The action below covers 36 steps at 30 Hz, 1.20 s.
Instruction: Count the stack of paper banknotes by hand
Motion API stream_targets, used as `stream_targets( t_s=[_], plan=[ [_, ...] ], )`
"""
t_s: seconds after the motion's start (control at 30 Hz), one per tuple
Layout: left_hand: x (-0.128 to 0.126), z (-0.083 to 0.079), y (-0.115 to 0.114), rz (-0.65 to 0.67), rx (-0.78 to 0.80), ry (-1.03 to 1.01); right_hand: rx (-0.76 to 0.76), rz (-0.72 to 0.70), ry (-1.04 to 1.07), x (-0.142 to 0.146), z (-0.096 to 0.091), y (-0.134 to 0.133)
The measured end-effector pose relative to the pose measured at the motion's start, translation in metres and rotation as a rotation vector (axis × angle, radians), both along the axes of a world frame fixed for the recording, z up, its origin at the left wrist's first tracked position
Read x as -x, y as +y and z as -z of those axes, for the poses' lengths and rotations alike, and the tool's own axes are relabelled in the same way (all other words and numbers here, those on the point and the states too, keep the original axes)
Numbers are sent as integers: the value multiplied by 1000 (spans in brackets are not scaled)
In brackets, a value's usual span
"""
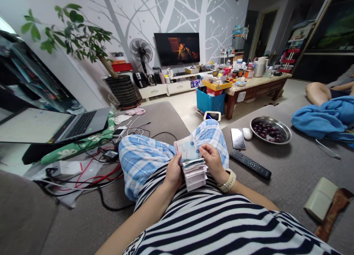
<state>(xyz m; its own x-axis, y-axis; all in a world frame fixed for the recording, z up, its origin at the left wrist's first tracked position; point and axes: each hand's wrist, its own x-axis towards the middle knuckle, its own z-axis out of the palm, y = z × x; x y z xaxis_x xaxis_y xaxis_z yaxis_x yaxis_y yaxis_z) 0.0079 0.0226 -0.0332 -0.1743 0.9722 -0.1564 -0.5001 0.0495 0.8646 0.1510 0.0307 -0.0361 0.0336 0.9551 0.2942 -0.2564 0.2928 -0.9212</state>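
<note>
A stack of banknotes (pixel 193 170) rests over my lap, bent so that several edges fan toward me. My left hand (pixel 174 171) is closed on the left side of the stack, thumb on top. At the upper right, the fingers of my right hand (pixel 211 157) pinch the edge of a bluish banknote (pixel 188 151). Behind that note, a pinkish one shows at the left. A pale watch (pixel 228 181) is on my right wrist. Blue plaid trousers (pixel 149 151) cover my crossed legs beneath the money.
To the right on the sofa lie a phone (pixel 238 138), a white mouse (pixel 247 133), a remote (pixel 250 164), a metal bowl (pixel 287 135) of dark fruit and a wallet (pixel 320 197). At left are a laptop (pixel 83 126) and tangled cables (pixel 96 181). Another person's leg (pixel 318 92) shows at far right.
</note>
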Motion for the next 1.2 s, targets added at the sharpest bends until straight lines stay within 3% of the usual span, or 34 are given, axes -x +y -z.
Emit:
stream_targets(
  t_s=[0.53,0.93,1.2],
  plan=[
    [-1,-8,-5,29,-9,-3,18,-35,36,0,3,-1],
    [-1,2,-1,53,16,-93,14,-128,0,0,1,-2],
    [1,-2,-6,53,28,-24,98,-12,-25,2,4,3]
  ],
)
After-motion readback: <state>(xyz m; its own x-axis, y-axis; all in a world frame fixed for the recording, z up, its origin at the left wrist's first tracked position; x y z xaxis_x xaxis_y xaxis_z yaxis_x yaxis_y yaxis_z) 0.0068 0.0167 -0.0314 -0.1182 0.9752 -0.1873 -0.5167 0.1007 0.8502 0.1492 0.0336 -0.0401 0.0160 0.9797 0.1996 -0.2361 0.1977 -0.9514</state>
